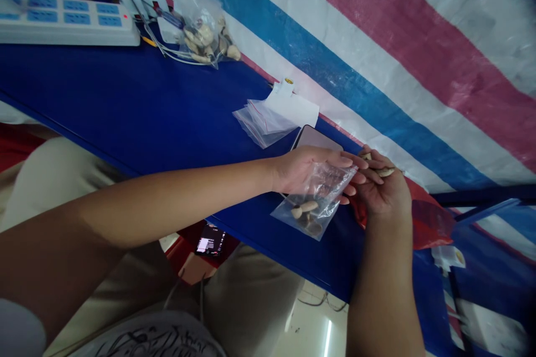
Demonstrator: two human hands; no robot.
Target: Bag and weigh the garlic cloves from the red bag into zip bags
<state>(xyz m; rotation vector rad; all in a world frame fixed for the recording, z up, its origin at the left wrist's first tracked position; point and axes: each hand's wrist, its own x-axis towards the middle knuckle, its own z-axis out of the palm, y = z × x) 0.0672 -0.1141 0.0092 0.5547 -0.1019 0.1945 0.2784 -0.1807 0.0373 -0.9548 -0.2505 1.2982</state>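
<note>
My left hand [305,170] reaches over the blue table and holds the upper part of a small clear plastic bag [299,223]. In the bottom of this bag lie a few pale, mushroom-like pieces [310,207]. Close beside the bag's mouth, my right hand [387,187] is palm up, with its fingers curled round similar beige mushrooms [383,171]. A flat silver device with a dark rim [318,138] is partly hidden under my left hand. Behind and below my right hand sits a red plastic bag [431,223].
Flat clear bags [263,122] and white paper [297,107] lie toward the back edge. Farther left are a filled bag of mushrooms [205,39], cables and a white power strip [75,19]. Striped sheeting [335,39] rises behind the table. A lit phone [210,240] is below.
</note>
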